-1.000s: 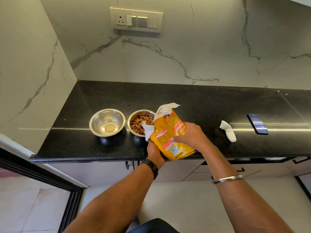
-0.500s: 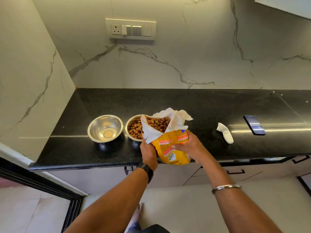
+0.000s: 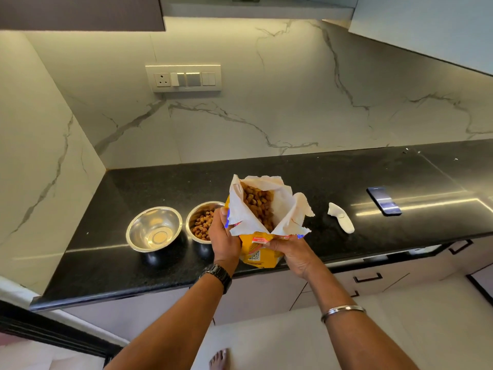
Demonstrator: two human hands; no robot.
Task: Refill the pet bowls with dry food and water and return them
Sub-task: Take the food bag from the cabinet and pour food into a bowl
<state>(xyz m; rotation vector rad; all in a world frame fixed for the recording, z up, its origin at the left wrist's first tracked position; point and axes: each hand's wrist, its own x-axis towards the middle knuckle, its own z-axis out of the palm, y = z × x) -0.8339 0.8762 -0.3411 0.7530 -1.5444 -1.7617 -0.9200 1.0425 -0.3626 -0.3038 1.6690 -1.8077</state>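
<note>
Two steel bowls stand side by side on the black counter. The left bowl holds no food; a little liquid may lie at its bottom. The right bowl holds brown kibble and is partly hidden by my left hand. I hold a yellow food bag upright over the counter's front edge, its torn white top spread wide with kibble showing inside. My left hand grips the bag's left side. My right hand grips its lower right side.
A white torn-off piece of the bag lies right of the bag. A dark phone lies further right. A switch plate sits on the marble wall. Drawers with black handles run below the counter.
The bag has come upright from its tilt toward the kibble bowl, and its top now gapes open. My view has tilted upward, showing more wall and cabinets.
</note>
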